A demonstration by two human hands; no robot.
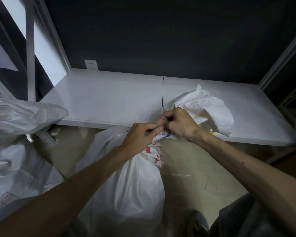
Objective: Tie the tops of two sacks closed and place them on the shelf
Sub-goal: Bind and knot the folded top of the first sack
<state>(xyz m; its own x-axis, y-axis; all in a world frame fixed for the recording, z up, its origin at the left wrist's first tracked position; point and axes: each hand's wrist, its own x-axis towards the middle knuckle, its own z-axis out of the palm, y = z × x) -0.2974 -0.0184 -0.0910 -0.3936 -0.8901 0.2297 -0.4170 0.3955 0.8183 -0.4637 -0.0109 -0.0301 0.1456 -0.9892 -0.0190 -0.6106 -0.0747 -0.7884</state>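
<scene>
Far left: second sack slumps on floor beside shelf, top loose, not yet tied. Your left hand closed, pinching gathered neck of sack from left. Sack stands upright on floor between your arms, long axis vertical, neck directly under both hands, just near of shelf front edge. Your right hand closed on loose top fabric, which spills right onto shelf. Both hands equally near knot; judged tying underway. Shelf lies straight beyond: lift goes up and far.

White wall socket on dark wall; beige floor below.
</scene>
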